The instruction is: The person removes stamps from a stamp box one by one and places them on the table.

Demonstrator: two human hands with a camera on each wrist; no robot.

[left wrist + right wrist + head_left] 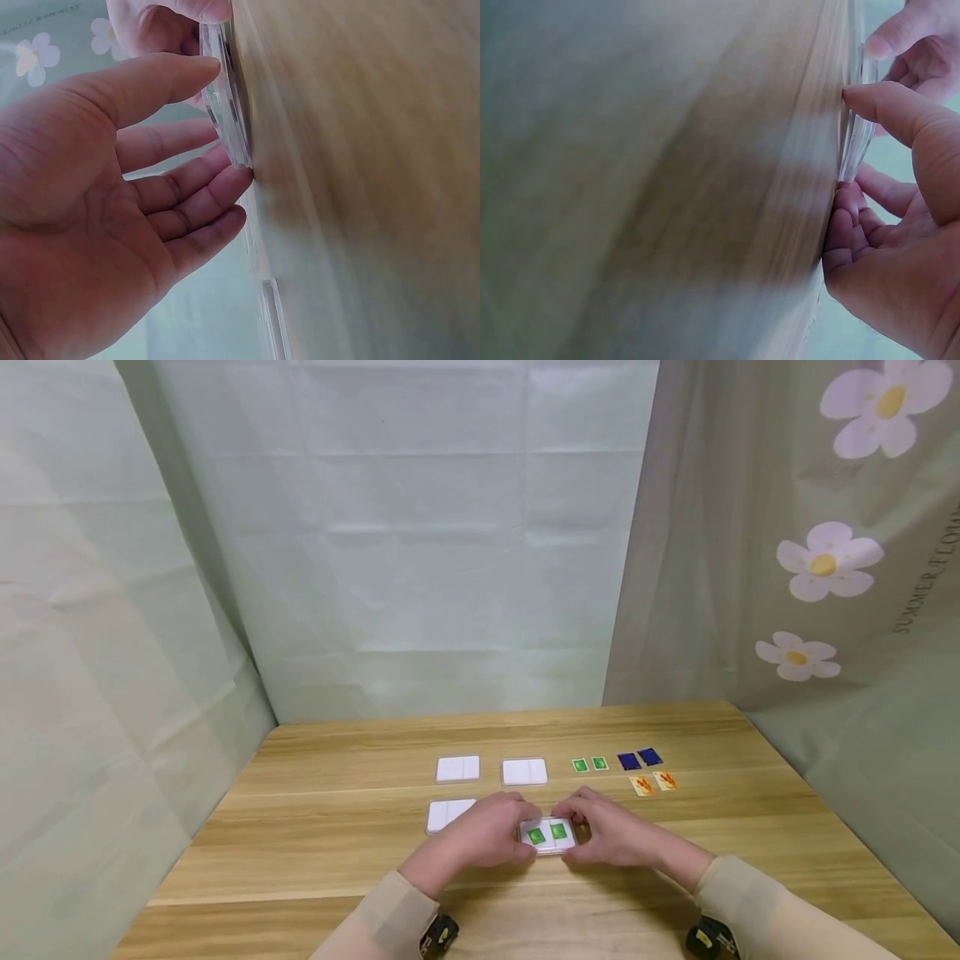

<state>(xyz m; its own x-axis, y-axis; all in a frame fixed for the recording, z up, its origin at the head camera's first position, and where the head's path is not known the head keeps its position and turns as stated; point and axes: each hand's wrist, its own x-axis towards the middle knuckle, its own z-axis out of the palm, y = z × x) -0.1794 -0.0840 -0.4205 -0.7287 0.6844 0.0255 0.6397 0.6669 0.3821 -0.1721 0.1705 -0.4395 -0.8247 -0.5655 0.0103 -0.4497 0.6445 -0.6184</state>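
Observation:
A flat clear plastic case (546, 845) with a white insert lies between my hands near the middle of the table. Two small green stamp-like pieces (558, 831) sit side by side on it. My left hand (487, 831) holds its left end between thumb and fingers, and my right hand (615, 835) grips the right end the same way. In the left wrist view the case (227, 112) is seen edge-on, the left thumb along one side and fingertips at the other. The right wrist view shows the right thumb and curled fingers about the case (859, 146), close against the tabletop.
Beyond my hands lie two clear cases with white inserts, one at left (457, 768) and one at centre (525, 772). A third case (448, 815) is partly behind my left hand. Farther right are pairs of green (581, 766), dark blue (628, 762) and orange-patterned pieces (664, 781).

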